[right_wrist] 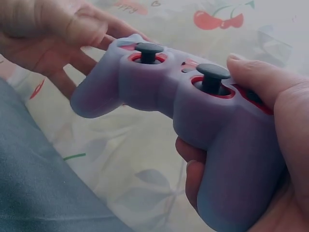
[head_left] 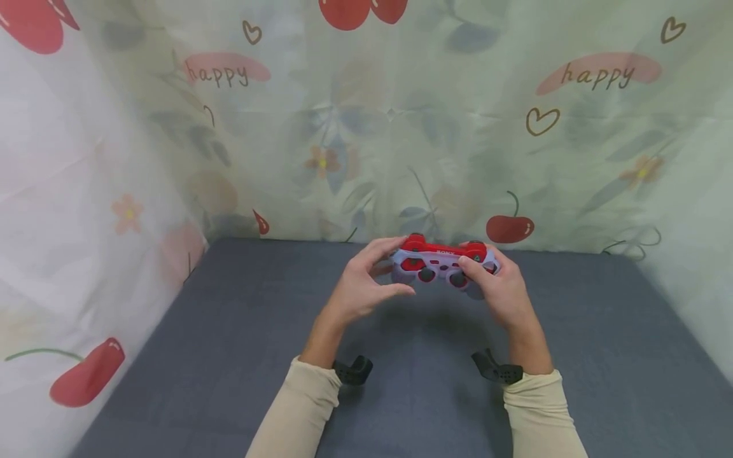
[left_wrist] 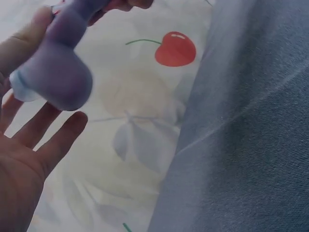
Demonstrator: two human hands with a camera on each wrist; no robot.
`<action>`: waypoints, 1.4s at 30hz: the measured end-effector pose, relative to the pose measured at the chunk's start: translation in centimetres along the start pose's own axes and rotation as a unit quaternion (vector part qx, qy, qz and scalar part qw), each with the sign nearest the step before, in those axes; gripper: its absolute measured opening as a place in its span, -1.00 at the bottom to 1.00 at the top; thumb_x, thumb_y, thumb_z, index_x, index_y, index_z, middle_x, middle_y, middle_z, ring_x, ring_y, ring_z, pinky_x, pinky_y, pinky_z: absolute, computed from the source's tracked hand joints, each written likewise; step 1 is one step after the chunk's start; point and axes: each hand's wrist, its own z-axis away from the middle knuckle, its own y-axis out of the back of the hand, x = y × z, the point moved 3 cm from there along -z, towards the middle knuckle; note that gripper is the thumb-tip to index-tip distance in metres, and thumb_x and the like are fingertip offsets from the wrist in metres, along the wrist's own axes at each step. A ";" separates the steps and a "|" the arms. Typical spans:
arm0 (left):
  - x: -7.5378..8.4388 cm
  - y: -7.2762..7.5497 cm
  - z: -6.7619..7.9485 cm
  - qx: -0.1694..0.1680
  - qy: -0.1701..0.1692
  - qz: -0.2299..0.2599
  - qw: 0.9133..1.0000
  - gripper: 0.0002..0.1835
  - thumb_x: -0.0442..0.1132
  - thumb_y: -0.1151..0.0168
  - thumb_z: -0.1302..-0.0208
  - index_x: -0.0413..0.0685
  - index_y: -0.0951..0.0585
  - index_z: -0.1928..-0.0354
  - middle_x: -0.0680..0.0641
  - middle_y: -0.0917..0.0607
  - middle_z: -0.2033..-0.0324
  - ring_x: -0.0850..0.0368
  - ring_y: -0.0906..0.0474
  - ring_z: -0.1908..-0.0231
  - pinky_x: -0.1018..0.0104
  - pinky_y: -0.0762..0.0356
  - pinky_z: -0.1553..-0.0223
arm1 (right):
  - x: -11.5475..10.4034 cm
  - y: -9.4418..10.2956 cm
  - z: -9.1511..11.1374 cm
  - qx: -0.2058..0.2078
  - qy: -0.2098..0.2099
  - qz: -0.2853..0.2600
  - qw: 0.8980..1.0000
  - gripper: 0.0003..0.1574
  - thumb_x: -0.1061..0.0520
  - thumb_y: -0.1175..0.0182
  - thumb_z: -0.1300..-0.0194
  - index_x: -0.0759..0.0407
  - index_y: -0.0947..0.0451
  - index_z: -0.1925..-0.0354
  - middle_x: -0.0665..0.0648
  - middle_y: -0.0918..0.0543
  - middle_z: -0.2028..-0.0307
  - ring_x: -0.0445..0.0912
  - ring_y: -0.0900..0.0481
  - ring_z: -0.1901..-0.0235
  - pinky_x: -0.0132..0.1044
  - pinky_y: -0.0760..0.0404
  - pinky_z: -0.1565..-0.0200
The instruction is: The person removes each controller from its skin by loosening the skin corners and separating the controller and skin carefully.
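Observation:
A red game controller (head_left: 438, 249) in a pale purple silicone cover (head_left: 438, 266) is held up above the table. My right hand (head_left: 505, 289) grips its right handle, thumb on the front by the buttons and fingers curled behind, as the right wrist view shows. In that view two dark thumbsticks (right_wrist: 212, 77) poke out through the cover. My left hand (head_left: 366, 283) is at the left end, its thumb held off the front and its fingers spread loosely near the left handle. The red top edge with the SONY lettering shows outside the cover.
A dark grey cloth-covered table (head_left: 258, 337) lies beneath both hands. Curtains (head_left: 389, 127) printed with cherries, hearts and leaves stand behind and at the sides. Each wrist wears a black strap mount (head_left: 354, 371), below beige sleeves (head_left: 300, 404).

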 end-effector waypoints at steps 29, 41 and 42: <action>-0.2 -0.1 0.0 0.035 0.078 0.021 0.996 -0.01 -0.25 -0.64 0.00 0.47 -0.27 -0.40 0.05 -0.53 -0.17 0.09 -0.62 0.02 0.25 -0.71 0.06 | -0.9 -2.9 -0.1 -0.089 0.097 0.038 0.991 -0.36 0.08 0.06 -0.62 -0.16 -0.16 -0.57 0.12 -0.35 -0.35 -0.10 -0.44 -0.17 -0.50 -0.57 -0.03; -0.1 0.5 0.1 0.046 0.048 -0.019 0.998 -0.04 -0.32 -0.63 0.00 0.34 -0.28 -0.38 -0.01 -0.58 -0.13 0.09 -0.64 0.11 0.28 -0.70 0.15 | -2.6 -3.9 0.3 0.052 0.323 0.286 0.901 -0.59 0.27 -0.50 -0.11 0.15 -0.77 0.01 0.32 -0.56 -0.14 0.21 -0.44 -0.04 0.08 -0.39 0.01; -0.2 0.5 0.2 0.046 0.049 -0.019 0.998 -0.04 -0.32 -0.63 0.00 0.34 -0.28 -0.38 -0.01 -0.58 -0.14 0.09 -0.63 0.11 0.28 -0.70 0.15 | -2.7 -4.0 0.3 0.059 0.337 0.294 0.892 -0.61 0.28 -0.51 -0.08 0.17 -0.78 0.05 0.31 -0.58 -0.07 0.19 -0.45 0.01 0.06 -0.37 0.03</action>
